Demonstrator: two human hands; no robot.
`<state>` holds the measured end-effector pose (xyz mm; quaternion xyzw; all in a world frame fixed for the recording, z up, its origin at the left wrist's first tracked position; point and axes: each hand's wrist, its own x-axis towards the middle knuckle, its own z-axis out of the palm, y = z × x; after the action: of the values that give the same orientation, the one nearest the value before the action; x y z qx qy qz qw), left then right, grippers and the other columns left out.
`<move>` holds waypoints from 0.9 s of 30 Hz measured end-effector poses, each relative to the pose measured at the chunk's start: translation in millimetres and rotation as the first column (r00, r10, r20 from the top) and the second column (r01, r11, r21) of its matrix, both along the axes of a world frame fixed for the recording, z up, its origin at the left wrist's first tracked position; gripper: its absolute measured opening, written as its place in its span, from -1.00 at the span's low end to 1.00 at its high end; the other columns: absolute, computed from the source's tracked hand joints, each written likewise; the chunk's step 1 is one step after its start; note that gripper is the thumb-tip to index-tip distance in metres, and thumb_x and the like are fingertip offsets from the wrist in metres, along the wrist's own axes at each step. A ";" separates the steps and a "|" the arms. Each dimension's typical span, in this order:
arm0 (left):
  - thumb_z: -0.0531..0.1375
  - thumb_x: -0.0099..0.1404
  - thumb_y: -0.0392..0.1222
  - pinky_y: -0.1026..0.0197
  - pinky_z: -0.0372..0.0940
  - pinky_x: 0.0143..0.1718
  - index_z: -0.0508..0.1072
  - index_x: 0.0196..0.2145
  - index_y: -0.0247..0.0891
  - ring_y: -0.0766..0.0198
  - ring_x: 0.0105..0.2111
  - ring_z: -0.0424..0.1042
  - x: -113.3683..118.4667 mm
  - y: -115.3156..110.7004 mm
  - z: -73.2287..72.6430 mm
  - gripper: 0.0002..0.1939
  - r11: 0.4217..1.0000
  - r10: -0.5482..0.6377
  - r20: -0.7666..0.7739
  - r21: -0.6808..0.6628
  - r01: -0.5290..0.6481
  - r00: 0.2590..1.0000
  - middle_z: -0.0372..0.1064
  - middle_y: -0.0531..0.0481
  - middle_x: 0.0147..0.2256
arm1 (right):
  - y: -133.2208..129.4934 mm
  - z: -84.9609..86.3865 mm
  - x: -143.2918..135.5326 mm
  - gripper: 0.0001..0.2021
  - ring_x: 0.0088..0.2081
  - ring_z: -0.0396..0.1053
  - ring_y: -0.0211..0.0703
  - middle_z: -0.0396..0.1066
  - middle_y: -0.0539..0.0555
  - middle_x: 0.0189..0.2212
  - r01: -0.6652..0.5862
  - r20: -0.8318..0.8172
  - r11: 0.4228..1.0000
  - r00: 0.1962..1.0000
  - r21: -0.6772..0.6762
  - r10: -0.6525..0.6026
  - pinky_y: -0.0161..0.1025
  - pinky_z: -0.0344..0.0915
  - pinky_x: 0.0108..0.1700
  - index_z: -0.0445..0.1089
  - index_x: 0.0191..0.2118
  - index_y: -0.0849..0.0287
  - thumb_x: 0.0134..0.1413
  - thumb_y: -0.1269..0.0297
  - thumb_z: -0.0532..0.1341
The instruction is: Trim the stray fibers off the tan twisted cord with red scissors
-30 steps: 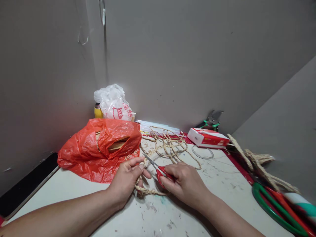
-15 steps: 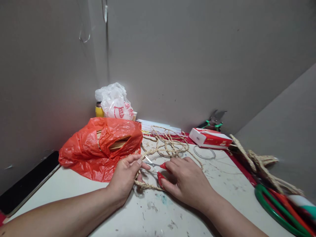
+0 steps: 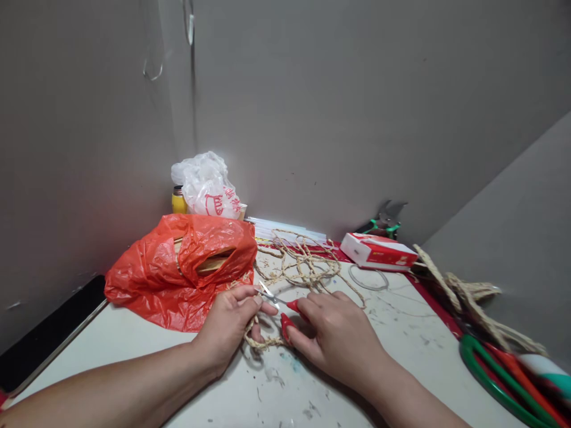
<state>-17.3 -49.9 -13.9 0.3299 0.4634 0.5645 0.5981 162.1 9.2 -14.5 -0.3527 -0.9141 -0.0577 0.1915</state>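
Observation:
Red-handled scissors [image 3: 285, 324] are gripped in my right hand [image 3: 336, 324], their blades parted and pointing left toward my other hand. My left hand [image 3: 234, 321] pinches a braided straw rope [image 3: 263, 343] close to the blade tips. A bend of this rope hangs below the left fingers and runs right, passing under the scissors. Exactly where the rope lies between thumb and fingertip is partly hidden. Beyond both hands, more of the thin rope [image 3: 307, 270] lies in loose loops on the white table [image 3: 250, 392].
Left of my hands sits a red plastic bag [image 3: 178, 303] with straw-coloured material inside. A white bag [image 3: 207, 184] and yellow bottle [image 3: 179, 201] stand behind it. A red-and-white box [image 3: 379, 252], pruning shears [image 3: 388, 220], and green-handled scissors [image 3: 486, 380] are at right. A black phone-like slab [image 3: 53, 339] lies left.
The scissors have opened a little wider, and the blades sit slightly further from the rope. My right hand has shifted slightly left and down; my left hand still pinches the rope.

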 end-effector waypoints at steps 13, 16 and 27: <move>0.17 0.18 -0.12 0.40 0.09 -0.70 0.26 -0.19 -0.31 0.49 -0.76 0.26 -1.1 3.0 -6.0 -0.71 0.997 0.080 -0.091 0.005 -0.079 0.993 0.51 -0.05 -0.40 | -10.4 -1.7 -5.5 -0.81 -0.50 0.23 -0.20 0.34 0.02 -0.58 0.035 -0.015 0.996 0.999 0.086 -0.034 -0.21 -0.06 -0.31 0.38 -0.44 0.14 0.01 0.14 0.17; 0.19 0.16 -0.12 0.40 0.10 -0.70 0.26 -0.24 -0.30 0.49 -0.75 0.26 -0.8 2.3 -5.9 -0.73 0.998 0.068 -0.064 -0.009 -0.069 0.996 0.51 -0.05 -0.41 | -11.9 -2.8 -5.8 -0.80 -0.51 0.23 -0.22 0.34 0.01 -0.60 0.032 -0.032 0.995 0.999 0.096 -0.029 -0.22 -0.07 -0.32 0.39 -0.46 0.15 0.02 0.15 0.16; 0.23 0.09 -0.13 0.41 0.09 -0.70 0.27 -0.33 -0.31 0.50 -0.75 0.24 -1.3 1.7 -0.5 -0.74 0.997 0.077 -0.005 -0.023 -0.077 0.997 0.49 -0.02 -0.47 | -12.0 -3.3 -3.4 -0.81 -0.54 0.19 -0.24 0.30 -0.03 -0.64 -0.018 -0.061 0.995 0.998 0.100 0.024 -0.23 -0.10 -0.34 0.38 -0.49 0.15 0.04 0.18 0.16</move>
<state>-18.6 -48.2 -14.3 0.3060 0.4837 0.5810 0.5786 158.7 -2.8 -17.8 -0.3348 -0.9074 -0.0901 0.2376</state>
